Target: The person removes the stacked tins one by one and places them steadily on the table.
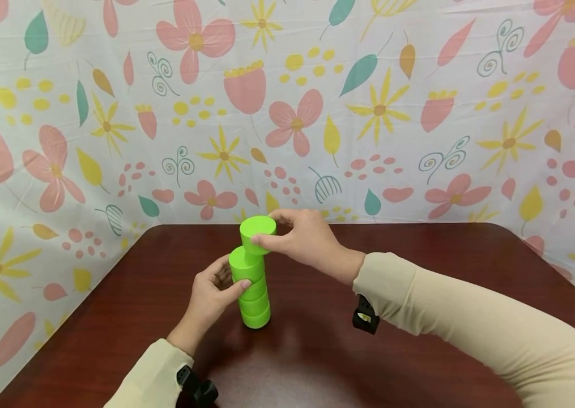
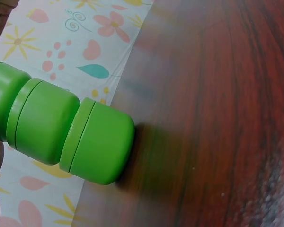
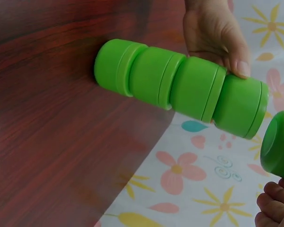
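Observation:
Several small green lidded round jars (image 1: 255, 309) stand in a column on the table, and the right wrist view shows the upper jars (image 3: 239, 106) slightly offset from one another. My left hand (image 1: 209, 296) grips the column near its top, the thumb across the near side and the fingers behind. Above the column, my right hand (image 1: 310, 238) pinches another green jar (image 1: 258, 228) between thumb and fingers. A small gap separates this held jar (image 3: 278, 144) from the top of the column in the right wrist view. Down low, the bottom jar (image 2: 104, 144) meets the tabletop.
The dark reddish-brown wooden table (image 1: 420, 362) reaches back to a white cloth (image 1: 287, 68) printed with flowers and leaves. Black straps with small devices sit on both wrists, one of them a wrist camera (image 1: 365, 317) below the right cuff.

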A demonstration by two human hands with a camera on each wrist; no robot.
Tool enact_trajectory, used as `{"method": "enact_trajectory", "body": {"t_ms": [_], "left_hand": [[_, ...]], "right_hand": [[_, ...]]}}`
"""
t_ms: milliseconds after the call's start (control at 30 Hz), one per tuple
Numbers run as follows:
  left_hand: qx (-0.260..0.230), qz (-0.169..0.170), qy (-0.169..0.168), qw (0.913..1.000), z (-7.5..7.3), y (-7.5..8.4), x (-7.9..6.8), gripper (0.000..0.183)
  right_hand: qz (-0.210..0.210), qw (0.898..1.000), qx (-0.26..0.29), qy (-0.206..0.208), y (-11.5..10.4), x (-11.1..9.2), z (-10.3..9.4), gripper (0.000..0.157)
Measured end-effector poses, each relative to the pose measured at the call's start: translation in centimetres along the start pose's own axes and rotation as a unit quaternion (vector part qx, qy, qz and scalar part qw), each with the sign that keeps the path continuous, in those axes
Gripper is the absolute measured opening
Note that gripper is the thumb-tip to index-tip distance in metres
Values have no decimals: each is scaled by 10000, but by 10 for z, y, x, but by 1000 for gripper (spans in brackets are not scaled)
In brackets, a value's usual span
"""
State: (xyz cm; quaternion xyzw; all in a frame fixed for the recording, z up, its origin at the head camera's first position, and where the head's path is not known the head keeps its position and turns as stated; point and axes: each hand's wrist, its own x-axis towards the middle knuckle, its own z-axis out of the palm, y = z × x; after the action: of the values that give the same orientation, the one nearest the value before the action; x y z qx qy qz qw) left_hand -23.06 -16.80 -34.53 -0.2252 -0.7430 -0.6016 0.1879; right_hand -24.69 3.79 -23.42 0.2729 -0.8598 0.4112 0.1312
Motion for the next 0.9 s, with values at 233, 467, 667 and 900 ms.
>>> {"method": "enact_trajectory", "body": {"t_ms": [233, 467, 667, 900], "left_hand": [[18, 32, 10, 10000, -1, -1, 1, 46], [20, 19, 32, 10000, 0, -1, 1, 46], [27, 23, 63, 10000, 1, -1, -1, 46], [1, 28, 95, 10000, 2, -1, -1, 47]], "right_hand": [[-58, 9999, -99, 114, 5, -5, -11, 26], [-175, 9992, -212, 299, 11, -13, -13, 23], [-202, 9988, -274, 348, 19, -20, -14, 26], [-144, 9982, -408, 407, 28, -31, -12, 31]]}}
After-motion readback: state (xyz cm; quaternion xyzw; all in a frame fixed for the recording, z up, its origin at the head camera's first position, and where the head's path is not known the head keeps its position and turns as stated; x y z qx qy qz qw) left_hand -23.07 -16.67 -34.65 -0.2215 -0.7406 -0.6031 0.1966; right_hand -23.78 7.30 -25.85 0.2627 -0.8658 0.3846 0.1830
